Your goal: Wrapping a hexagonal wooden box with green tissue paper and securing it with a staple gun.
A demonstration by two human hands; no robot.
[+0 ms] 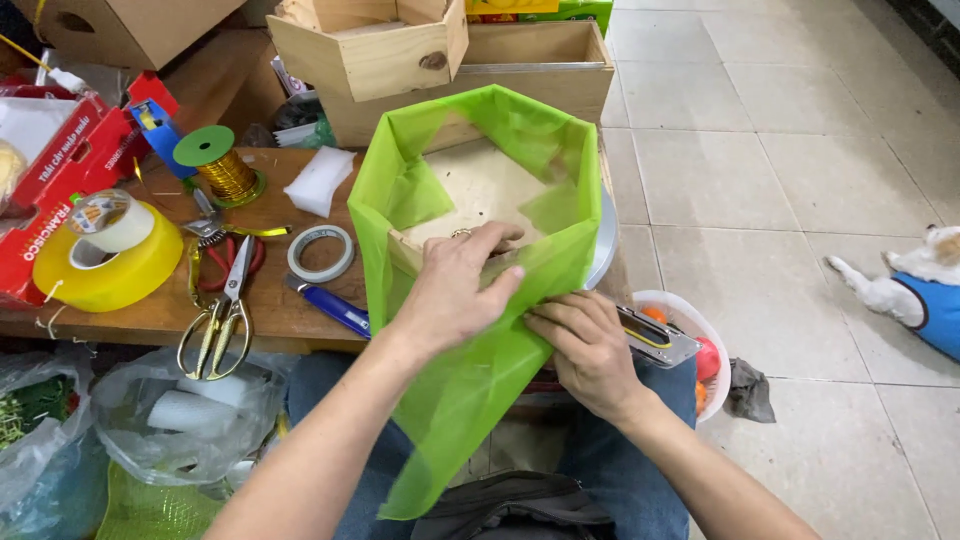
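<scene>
A wooden hexagonal box [478, 190] sits in front of me, wrapped in sheer green fabric [470, 390] that drapes over its rim and down onto my lap. My left hand [455, 290] presses the fabric against the box's near edge, its fingers hooked over the rim. My right hand [590, 350] lies on the fabric at the box's lower right and grips a metal staple gun [655, 337] with yellow trim.
A low wooden table [280, 305] holds gold-handled scissors [218, 320], a blue utility knife [330, 305], tape rolls [320, 253], yellow tape [105, 270], a gold wire spool [218, 160]. More wooden boxes [390, 45] stand behind. A small dog [920, 285] lies on the tiled floor, right.
</scene>
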